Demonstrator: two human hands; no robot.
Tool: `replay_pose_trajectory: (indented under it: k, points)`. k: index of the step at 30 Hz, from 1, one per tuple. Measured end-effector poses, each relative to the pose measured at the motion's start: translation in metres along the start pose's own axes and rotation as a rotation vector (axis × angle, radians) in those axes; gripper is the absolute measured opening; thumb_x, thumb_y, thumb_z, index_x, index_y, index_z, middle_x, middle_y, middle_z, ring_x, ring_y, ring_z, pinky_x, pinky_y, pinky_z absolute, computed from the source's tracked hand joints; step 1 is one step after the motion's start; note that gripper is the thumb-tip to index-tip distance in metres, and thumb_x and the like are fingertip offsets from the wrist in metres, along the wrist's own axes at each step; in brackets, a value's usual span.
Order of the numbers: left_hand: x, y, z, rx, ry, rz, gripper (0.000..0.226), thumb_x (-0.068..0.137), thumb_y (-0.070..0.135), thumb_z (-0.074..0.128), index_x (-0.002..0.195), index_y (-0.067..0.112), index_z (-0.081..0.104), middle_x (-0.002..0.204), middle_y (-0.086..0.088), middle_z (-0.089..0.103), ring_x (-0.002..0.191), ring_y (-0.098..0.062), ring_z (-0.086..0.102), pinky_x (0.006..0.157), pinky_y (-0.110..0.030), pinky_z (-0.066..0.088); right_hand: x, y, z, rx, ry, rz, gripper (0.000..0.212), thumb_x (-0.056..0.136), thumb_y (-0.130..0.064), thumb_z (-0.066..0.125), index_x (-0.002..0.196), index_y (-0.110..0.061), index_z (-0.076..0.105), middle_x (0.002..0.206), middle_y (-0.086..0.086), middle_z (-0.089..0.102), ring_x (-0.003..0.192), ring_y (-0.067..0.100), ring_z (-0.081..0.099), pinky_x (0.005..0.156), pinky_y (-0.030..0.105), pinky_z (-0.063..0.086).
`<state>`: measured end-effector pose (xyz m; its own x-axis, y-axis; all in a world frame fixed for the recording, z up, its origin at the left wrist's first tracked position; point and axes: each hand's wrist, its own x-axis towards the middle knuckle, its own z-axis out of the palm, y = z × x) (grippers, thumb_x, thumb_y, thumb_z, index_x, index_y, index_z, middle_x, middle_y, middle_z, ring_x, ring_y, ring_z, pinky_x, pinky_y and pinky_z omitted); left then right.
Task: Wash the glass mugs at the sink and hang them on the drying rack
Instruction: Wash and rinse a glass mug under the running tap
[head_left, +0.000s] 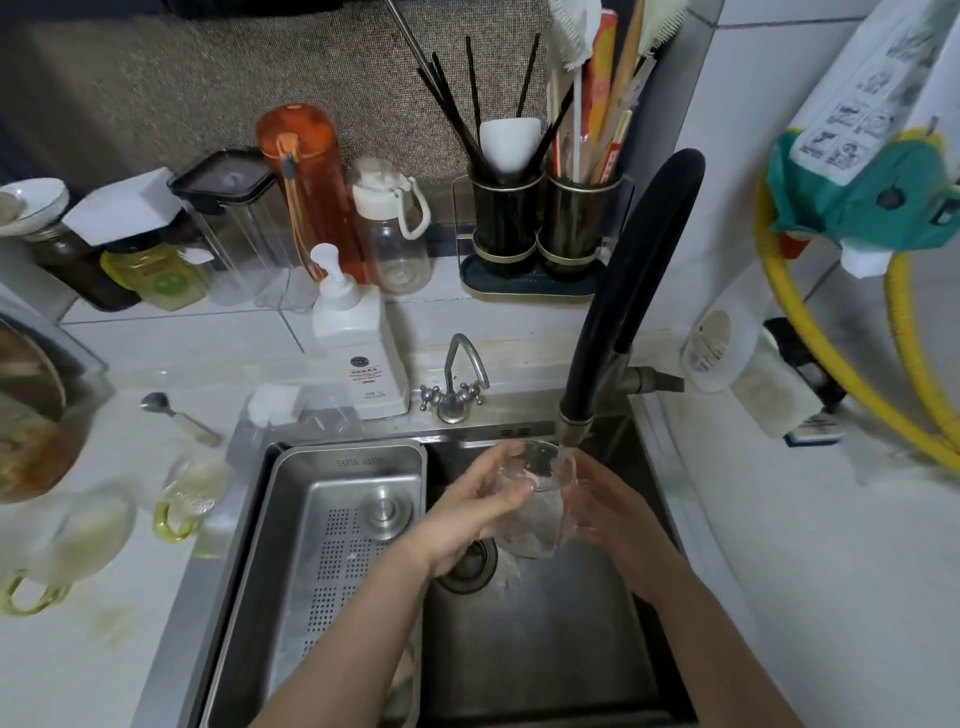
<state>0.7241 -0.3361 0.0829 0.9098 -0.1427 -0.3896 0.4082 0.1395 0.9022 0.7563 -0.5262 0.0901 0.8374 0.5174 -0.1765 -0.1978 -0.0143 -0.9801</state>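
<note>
A clear glass mug (535, 499) is held over the sink (545, 639) under the black faucet (618, 306), and water runs from the spout into it. My left hand (467, 514) grips the mug from the left, thumb on its rim. My right hand (618, 514) cups the mug from the right. Two more glass mugs with yellow handles stand on the counter at the left, one (195, 493) near the sink edge and one (72, 545) farther left.
A steel drain tray (332, 545) fills the sink's left half. Behind the sink stand a white soap pump bottle (358, 343), a small tap (457, 384), bottles and a utensil holder (535, 223). A spoon (176, 410) lies on the counter. A yellow hose (831, 364) hangs at the right.
</note>
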Motion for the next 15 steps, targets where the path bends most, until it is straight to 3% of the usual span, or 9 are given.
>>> replay_pose_trajectory:
  k: [2,5,6,9,11,13,15]
  points:
    - [0.003,-0.006,0.003,-0.03,0.027,0.021,0.069,0.065,0.051,0.078,0.128,0.045,0.051,0.143,0.004,0.048,0.128,-0.02,0.051,0.106,-0.051,0.042,0.0,0.006,0.003,0.004,0.048,-0.003,0.042,0.083,-0.039,0.06,0.126,-0.038,0.058,0.116,-0.004,0.069,0.107,0.017,0.067,0.087,0.038,0.057]
    - [0.006,-0.009,0.015,-0.038,0.134,0.015,0.065,0.06,0.063,0.074,0.119,0.044,0.057,0.132,-0.001,0.057,0.118,-0.018,0.058,0.101,-0.043,0.048,0.001,0.013,0.012,-0.031,0.147,-0.036,0.027,0.086,-0.037,0.055,0.104,-0.057,0.063,0.106,-0.024,0.069,0.104,0.004,0.065,0.077,0.015,0.054]
    - [0.008,-0.009,0.019,-0.04,0.207,0.003,0.061,0.059,0.068,0.071,0.112,0.041,0.06,0.125,-0.003,0.062,0.111,-0.018,0.062,0.098,-0.04,0.051,0.003,0.015,0.014,-0.1,0.198,-0.05,0.027,0.09,-0.035,0.053,0.098,-0.06,0.062,0.102,-0.029,0.067,0.104,0.001,0.064,0.079,0.013,0.051]
    - [0.014,-0.009,0.032,-0.056,0.373,-0.08,0.052,0.065,0.075,0.06,0.1,0.037,0.062,0.106,0.0,0.07,0.1,-0.019,0.067,0.094,-0.044,0.052,0.012,0.017,0.015,-0.294,0.276,-0.156,0.027,0.099,-0.024,0.048,0.1,-0.048,0.061,0.1,-0.024,0.063,0.098,0.0,0.06,0.086,0.025,0.048]
    - [0.017,-0.007,0.036,-0.098,0.388,-0.155,0.048,0.075,0.074,0.052,0.104,0.036,0.059,0.106,0.003,0.068,0.101,-0.02,0.065,0.093,-0.048,0.052,0.012,0.023,0.015,-0.526,0.235,-0.244,0.023,0.095,-0.039,0.049,0.117,-0.038,0.059,0.118,-0.015,0.059,0.112,0.008,0.054,0.095,0.034,0.045]
    - [0.017,-0.002,0.037,-0.188,0.366,-0.199,0.049,0.084,0.069,0.045,0.114,0.032,0.055,0.109,0.004,0.065,0.098,-0.018,0.065,0.079,-0.043,0.057,0.008,0.032,0.015,-0.825,0.197,-0.248,0.052,0.085,-0.064,0.042,0.134,-0.046,0.04,0.143,-0.014,0.04,0.137,0.009,0.029,0.111,0.029,0.027]
    - [0.015,0.003,0.037,-0.178,0.342,-0.231,0.049,0.089,0.067,0.036,0.12,0.031,0.049,0.111,0.004,0.062,0.093,-0.017,0.065,0.062,-0.036,0.058,0.006,0.031,0.017,-0.784,0.18,-0.21,0.056,0.082,-0.07,0.042,0.135,-0.053,0.036,0.147,-0.016,0.037,0.139,0.005,0.027,0.112,0.028,0.025]
